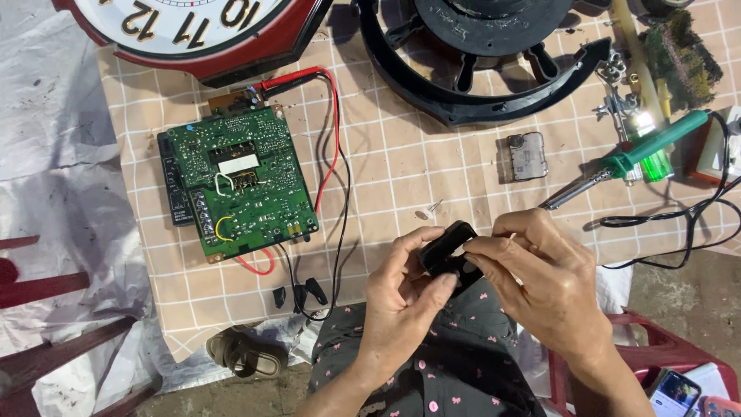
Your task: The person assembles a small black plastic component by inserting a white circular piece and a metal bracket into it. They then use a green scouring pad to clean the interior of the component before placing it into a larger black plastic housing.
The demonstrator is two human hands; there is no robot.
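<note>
I saw both hands, left hand (403, 289) and right hand (545, 270), gripping a small black box (446, 251) over the lap. A green circuit board (239, 181) lay on the checked cloth (401, 166), with a green-handled soldering iron (629, 158) to the right.

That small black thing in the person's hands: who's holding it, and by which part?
Both hands hold the small black casing: the left hand grips its left end, the right hand pinches its right side with fingertips.
</note>
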